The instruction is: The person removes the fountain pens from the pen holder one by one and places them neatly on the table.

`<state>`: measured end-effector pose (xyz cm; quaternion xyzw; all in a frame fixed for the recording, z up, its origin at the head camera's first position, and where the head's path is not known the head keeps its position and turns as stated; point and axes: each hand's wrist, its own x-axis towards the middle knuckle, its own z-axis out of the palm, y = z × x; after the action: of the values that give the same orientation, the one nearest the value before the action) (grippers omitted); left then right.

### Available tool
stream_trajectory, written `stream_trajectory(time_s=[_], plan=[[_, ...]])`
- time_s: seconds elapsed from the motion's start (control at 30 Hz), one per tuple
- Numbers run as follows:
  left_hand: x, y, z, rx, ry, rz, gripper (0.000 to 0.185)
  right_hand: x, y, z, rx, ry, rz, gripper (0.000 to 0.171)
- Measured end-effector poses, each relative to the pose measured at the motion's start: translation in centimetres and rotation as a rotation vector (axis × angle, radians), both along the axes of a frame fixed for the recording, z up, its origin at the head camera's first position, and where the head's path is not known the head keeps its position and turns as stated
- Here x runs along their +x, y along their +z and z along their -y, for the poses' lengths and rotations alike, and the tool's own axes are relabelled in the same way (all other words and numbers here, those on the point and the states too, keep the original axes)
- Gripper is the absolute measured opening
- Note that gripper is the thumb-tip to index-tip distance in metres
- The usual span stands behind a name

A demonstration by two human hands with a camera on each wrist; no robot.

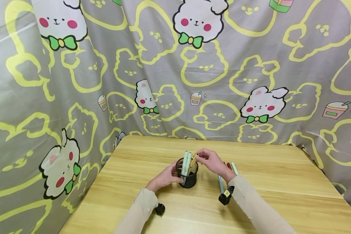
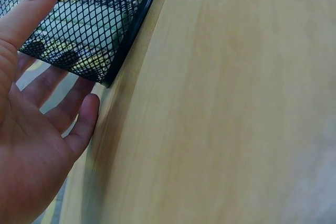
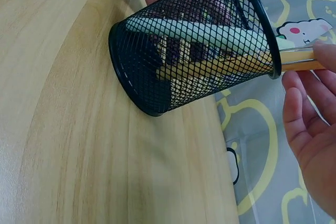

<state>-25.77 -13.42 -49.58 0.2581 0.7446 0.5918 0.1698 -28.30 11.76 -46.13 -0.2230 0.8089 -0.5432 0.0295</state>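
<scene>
**A:** Start at the fingers. What is each hand doing?

**B:** The right hand (image 1: pixel 212 162) pinches a yellow pen (image 1: pixel 194 160) near its top; the lower end is already inside the black mesh cup (image 1: pixel 188 177). In the right wrist view the fingers (image 3: pixel 299 111) curl just beside the pen's shaft (image 3: pixel 299 59), where it crosses the rim. The left hand (image 1: pixel 165 178) touches the cup's side, its fingers (image 2: pixel 84 121) relaxed rather than clamped, bracing it.

**A:** How would you do this step well?

**B:** I'd keep the left hand against the cup wall so it cannot tip or skid, since light wire mesh on smooth wood probably slides easily. Then I'd steer the pen into the gap beside the pale green pens (image 1: pixel 186 162) already standing there and release only once the tip is down.

**A:** And the materials?

**B:** The cup is a round holder of black diamond-pattern mesh with a solid band at the rim and the base, and you can see through it. The pens are slim smooth cylinders. A few more pens (image 1: pixel 226 172) lie on the bench (image 1: pixel 280 182) just beside the right wrist. The bench is pale wood-grain with a matt finish. Behind it hangs grey cloth (image 1: pixel 251 65) printed with bunnies, softly creased.
</scene>
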Motion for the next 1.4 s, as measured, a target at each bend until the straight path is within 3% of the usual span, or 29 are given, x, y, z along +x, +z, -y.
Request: stream_trajectory(time_s=[0.2, 0.5, 0.63, 0.87, 1.1, 1.4], plan=[[0.0, 0.0, -0.1, -0.005, 0.004, 0.0, 0.076, 0.2, 0.5, -0.1, -0.01, -0.012, 0.004, 0.024], [-0.1, -0.2, -0.1, 0.033, -0.014, 0.005, 0.076, 2.3, 4.3, -0.1, -0.079, 0.014, -0.018, 0.022], [-0.2, -0.4, -0.1, 0.04, -0.019, 0.0, 0.076, 2.7, 5.0, -0.3, -0.084, -0.003, -0.019, 0.022], [0.0, -0.3, -0.1, 0.034, -0.016, 0.001, 0.075, 2.3, 5.2, -1.0, -0.097, -0.035, -0.022, 0.025], [-0.1, -0.4, 0.0, 0.033, -0.023, 0.0, 0.076, 0.6, 3.8, -2.1, -0.137, -0.087, 0.041, 0.031], [-1.2, -2.6, 0.1, 0.011, 0.009, -0.006, 0.077, 0.4, 4.4, -3.2, -0.301, -0.052, 0.01, 0.032]])
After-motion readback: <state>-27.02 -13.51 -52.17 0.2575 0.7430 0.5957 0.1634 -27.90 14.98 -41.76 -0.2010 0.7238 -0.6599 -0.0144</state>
